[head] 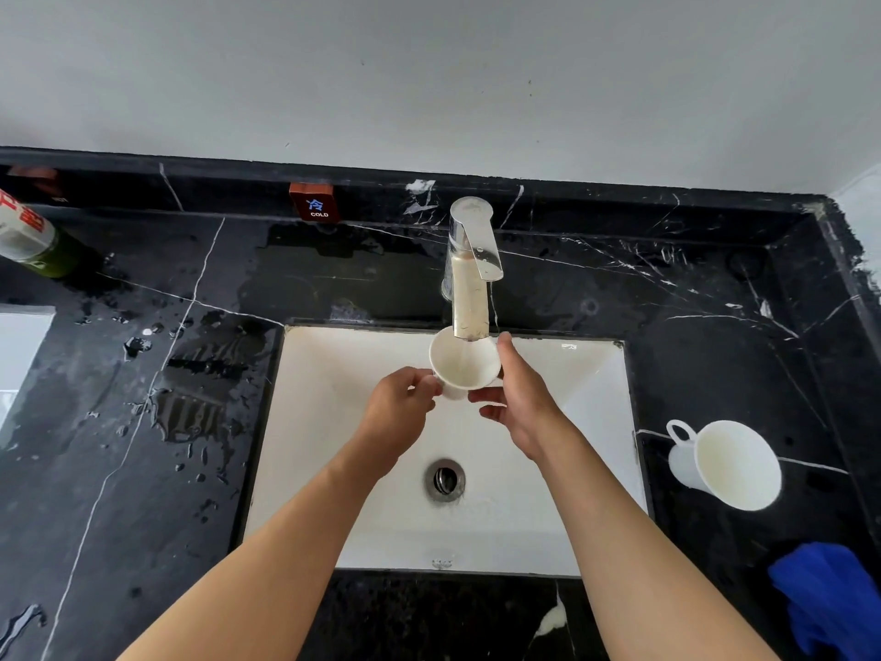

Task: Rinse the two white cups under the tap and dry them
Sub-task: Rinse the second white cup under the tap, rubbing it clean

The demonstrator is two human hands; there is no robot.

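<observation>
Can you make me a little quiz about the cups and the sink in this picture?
1. True or false: both hands hold the same cup under the tap.
2. Where is the second cup? A) inside the sink B) on the black counter right of the sink C) on the left counter
3. What colour is the cloth at the bottom right?

Key:
1. True. The left hand and the right hand hold it over the sink, with water running into it.
2. B. It stands on the counter, handle toward the sink.
3. Blue.
</observation>
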